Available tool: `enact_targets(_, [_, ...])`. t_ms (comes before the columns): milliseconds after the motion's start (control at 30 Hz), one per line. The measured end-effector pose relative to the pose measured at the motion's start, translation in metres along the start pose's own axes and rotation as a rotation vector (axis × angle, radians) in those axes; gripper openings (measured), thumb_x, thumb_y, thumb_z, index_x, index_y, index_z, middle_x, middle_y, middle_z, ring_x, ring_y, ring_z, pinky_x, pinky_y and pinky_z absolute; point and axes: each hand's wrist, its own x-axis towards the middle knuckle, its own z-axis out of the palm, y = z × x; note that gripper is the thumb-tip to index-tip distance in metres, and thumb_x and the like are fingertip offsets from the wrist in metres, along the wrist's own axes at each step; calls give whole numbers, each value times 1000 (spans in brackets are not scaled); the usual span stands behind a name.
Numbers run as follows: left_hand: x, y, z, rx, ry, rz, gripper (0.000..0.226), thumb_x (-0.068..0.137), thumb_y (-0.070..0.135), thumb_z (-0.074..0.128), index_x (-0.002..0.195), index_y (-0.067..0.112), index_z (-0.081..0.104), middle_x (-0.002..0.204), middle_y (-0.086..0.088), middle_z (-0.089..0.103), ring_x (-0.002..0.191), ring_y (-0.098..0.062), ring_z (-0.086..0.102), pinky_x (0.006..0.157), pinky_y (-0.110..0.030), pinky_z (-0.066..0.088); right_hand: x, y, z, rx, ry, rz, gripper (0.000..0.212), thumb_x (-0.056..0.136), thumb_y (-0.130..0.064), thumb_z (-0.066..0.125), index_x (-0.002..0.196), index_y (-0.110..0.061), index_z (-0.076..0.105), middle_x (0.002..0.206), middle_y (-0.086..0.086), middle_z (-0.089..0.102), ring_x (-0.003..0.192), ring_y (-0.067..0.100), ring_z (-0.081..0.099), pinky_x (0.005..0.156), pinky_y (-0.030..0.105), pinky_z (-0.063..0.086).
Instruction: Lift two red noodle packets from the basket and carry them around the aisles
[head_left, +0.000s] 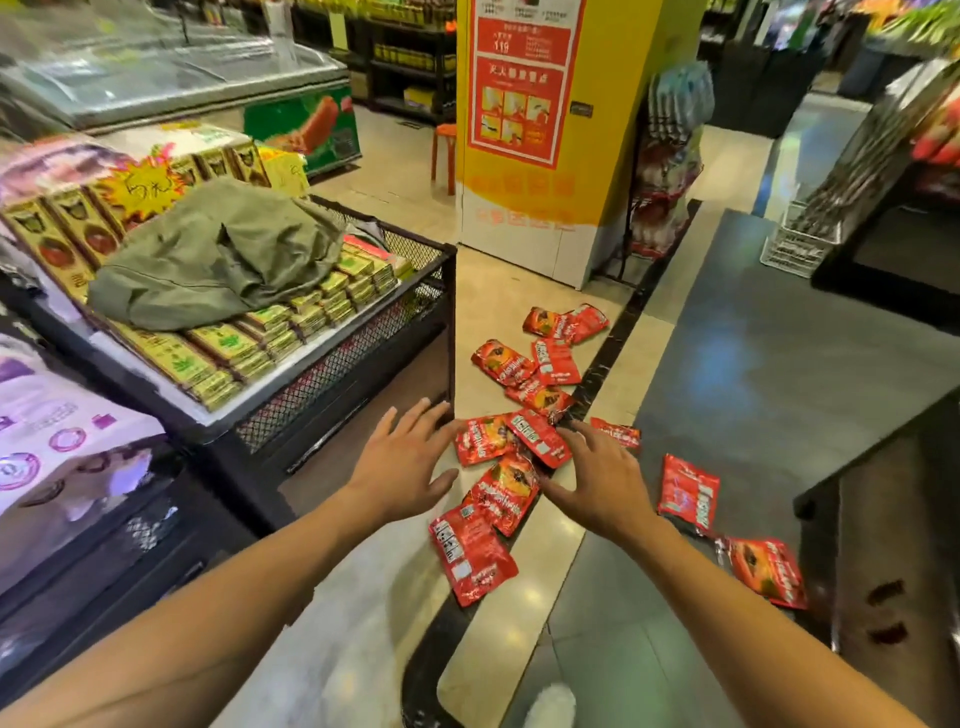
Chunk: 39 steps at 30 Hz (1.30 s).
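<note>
Bright, even shop lighting from overhead; pale glare patches sit on the glossy floor tiles (524, 592) near the middle and on the dark floor at right. Shadows are soft. Wide-angle bending curves the edges; the far left and near-left corners are blurred.

Red packets (506, 491) with white print and orange-brown pictures are scattered over the floor (498, 306), which is tiled in glossy cream, crossed by a black marbled strip (613, 353) and met by a dark grey mat (769, 353). An olive-green cloth (218, 254) is laid over yellow-green boxes (311, 306) in a black mesh bin (363, 343). A yellow starburst tag (143, 189) edged in red is marked with black writing. The pillar (597, 130) is painted yellow above and white below, and a red-and-white poster (522, 78) is shown on it. A white and purple pack (62, 431) is seen at left, and an orange stool (444, 150) by the pillar.
</note>
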Motion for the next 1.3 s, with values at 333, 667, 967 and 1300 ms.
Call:
enact_targets(333, [129, -26, 85, -15, -41, -197, 71, 97, 67, 39, 161, 43, 19, 172, -2, 15, 159, -27, 12, 127, -57, 16, 166, 62, 69, -14, -147, -150, 91, 84, -79, 45, 160, -33, 25, 168, 1, 28, 152, 28, 29, 121, 59, 28])
enact_targets(667, [214, -58, 294, -63, -92, -218, 69, 96, 65, 41, 159, 39, 29, 170, -4, 24, 157, -29, 20, 124, -58, 21, 239, 106, 274, 76, -221, -165, 81, 86, -68, 56, 155, -31, 35, 163, -1, 33, 150, 25, 31, 120, 59, 26])
enact_targets(967, [246, -72, 561, -68, -268, -212, 77, 97, 70, 35, 162, 32, 22, 171, -2, 21, 157, -27, 19, 125, -55, 21, 272, 170, 498, 79, -248, -90, 83, 86, -77, 43, 155, -34, 30, 167, 0, 29, 151, 26, 32, 119, 60, 28])
enact_targets(1300, [274, -92, 800, -262, -523, -448, 95, 88, 84, 41, 163, 36, 6, 171, -1, 21, 157, -29, 18, 124, -56, 15, 300, 208, 639, 76, -201, -80, 74, 87, -67, 46, 152, -31, 40, 162, 0, 36, 146, 26, 38, 115, 59, 35])
